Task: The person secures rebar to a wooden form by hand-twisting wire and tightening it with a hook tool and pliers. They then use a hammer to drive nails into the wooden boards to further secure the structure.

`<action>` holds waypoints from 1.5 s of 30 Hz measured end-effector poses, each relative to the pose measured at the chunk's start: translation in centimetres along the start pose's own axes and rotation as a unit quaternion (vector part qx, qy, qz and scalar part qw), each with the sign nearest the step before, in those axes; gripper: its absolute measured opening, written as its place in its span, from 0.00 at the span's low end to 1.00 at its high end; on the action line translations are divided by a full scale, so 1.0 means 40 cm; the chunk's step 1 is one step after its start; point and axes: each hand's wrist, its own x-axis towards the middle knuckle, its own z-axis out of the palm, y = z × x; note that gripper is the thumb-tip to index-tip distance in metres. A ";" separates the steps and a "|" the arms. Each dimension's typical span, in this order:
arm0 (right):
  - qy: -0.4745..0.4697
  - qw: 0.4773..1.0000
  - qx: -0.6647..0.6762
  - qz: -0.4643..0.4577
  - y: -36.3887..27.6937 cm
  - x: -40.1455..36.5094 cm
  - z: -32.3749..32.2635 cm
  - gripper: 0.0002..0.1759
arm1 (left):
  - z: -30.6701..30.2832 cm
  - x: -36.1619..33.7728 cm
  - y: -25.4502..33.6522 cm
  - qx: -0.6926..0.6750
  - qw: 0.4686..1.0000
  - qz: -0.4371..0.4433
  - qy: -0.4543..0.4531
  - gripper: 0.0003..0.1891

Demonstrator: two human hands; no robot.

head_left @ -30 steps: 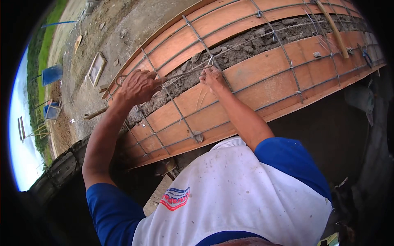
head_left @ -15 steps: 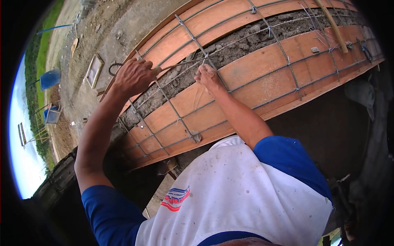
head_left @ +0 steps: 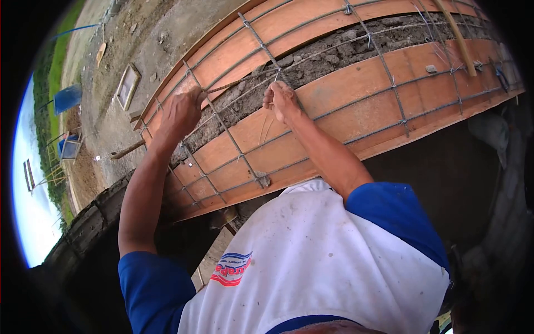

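Note:
My left hand [head_left: 183,111] is closed around a bent metal tie-wire hook. Its thin shaft [head_left: 225,86] runs from the fist towards a rebar crossing, and a rod end [head_left: 128,150] that looks like its handle sticks out at lower left. Fingers pinched, my right hand [head_left: 282,101] is at that crossing, just below a pale bit of tie wire [head_left: 277,72]. What lies between those fingertips is mostly hidden, but it appears to be the wire. The rebar grid [head_left: 227,131] spans orange plywood boards [head_left: 345,97].
Rough grey concrete or mortar [head_left: 328,55] fills the gap between the boards. A wooden stick [head_left: 457,39] lies across the bars at upper right. Beyond the boards, a framed screen [head_left: 128,86] rests on the dirt, with a blue container [head_left: 68,99] farther off.
My left fist has turned and its forearm has shifted right. The rod's bent end has swung from above the left wrist to below it. My right hand stays by the crossing.

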 end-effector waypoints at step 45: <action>0.108 0.788 -0.585 -0.158 -0.185 -0.162 -0.176 0.19 | 0.124 -0.175 0.390 -0.837 0.450 -0.202 -0.236 0.14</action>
